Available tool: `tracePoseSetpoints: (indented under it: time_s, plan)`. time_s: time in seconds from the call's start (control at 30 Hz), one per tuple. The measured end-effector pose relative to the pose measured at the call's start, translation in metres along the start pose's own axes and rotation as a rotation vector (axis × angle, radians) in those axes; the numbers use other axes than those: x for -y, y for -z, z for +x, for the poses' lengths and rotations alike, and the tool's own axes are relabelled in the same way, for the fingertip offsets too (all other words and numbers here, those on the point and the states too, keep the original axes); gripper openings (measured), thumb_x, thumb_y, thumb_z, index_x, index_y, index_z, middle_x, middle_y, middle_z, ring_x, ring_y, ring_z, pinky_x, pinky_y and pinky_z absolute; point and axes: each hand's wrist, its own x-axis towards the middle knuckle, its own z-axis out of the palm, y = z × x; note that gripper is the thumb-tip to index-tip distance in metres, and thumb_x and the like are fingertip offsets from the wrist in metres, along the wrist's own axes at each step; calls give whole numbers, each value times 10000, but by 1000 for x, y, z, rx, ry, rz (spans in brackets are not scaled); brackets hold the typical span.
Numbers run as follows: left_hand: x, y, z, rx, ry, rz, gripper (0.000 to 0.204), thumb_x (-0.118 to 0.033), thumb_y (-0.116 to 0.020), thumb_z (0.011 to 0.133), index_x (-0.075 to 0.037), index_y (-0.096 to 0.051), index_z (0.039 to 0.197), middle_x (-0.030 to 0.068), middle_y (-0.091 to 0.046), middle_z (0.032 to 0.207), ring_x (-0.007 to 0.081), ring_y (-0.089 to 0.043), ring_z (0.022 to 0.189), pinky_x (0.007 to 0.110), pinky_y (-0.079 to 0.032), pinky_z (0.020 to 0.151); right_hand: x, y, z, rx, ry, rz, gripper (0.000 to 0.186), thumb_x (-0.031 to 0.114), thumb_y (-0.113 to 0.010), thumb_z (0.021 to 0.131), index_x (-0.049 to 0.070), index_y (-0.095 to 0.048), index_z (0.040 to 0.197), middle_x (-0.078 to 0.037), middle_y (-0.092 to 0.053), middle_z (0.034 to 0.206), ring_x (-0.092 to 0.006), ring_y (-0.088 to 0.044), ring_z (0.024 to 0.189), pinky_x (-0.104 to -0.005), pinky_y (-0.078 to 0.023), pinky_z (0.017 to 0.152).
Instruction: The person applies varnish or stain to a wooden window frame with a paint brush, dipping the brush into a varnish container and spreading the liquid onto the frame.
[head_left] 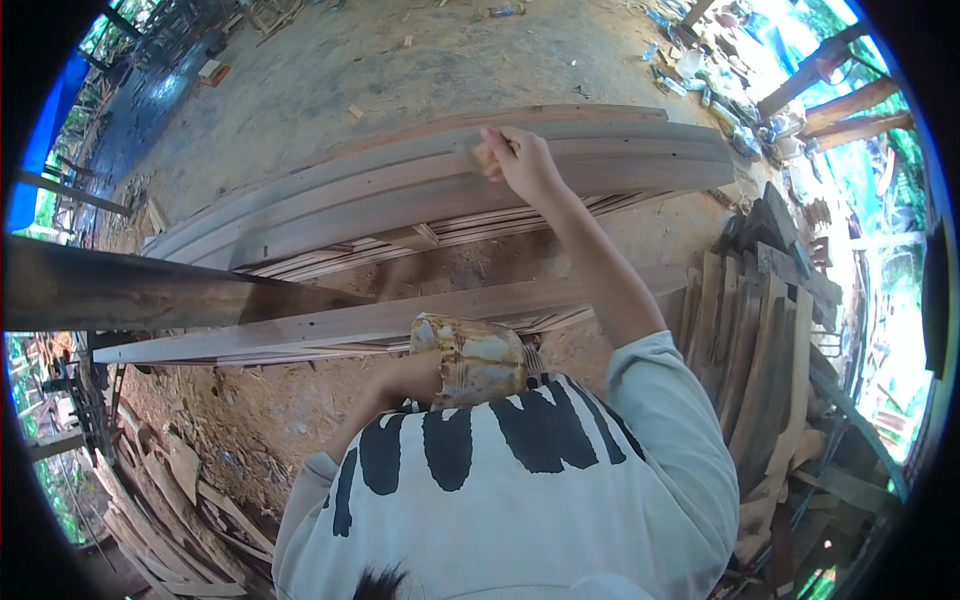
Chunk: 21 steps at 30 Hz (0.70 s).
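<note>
My right hand [515, 163] is raised over the long wooden planks [620, 160], its fingers curled together. A slight blur at the fingertips hides whatever is in them, if anything. Close against my body is a white plastic tub [485, 360], streaked with brown and yellow stains. My left hand [418, 378] holds this tub from its left side, and its fingers are mostly hidden. Between the tub and the raised planks runs another long, pale plank [400, 318].
A dark post [170, 290] juts in from the left. Stacked boards [745, 350] lean at the right, and wood offcuts [175, 500] lie at the lower left. Plastic bottles and litter [735, 115] are heaped at the far right. Beyond the planks stretches a dirt-covered floor [450, 70].
</note>
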Motion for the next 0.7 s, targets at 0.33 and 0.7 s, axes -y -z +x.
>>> tracePoseSetpoints:
  time_s: [0.33,0.7]
  plan:
    - [-24,8,-59,-91,27,224,422,-138,-707,784,-49,-619,1187,87,-664,1091,161,-595,975,326,-495,798,-48,71,11,-269,-140,376,507,402,-494,1001,-74,-650,919,-124,-672,767,-144,-646,572,-275,-544,498]
    - [15,8,-65,-146,-24,265,431,-127,-690,811,-47,-589,1223,97,-663,1103,178,-619,970,312,-514,776,-61,104,-17,-561,-126,17,467,400,-549,976,-38,-629,832,-109,-631,672,-135,-646,561,-262,-509,478]
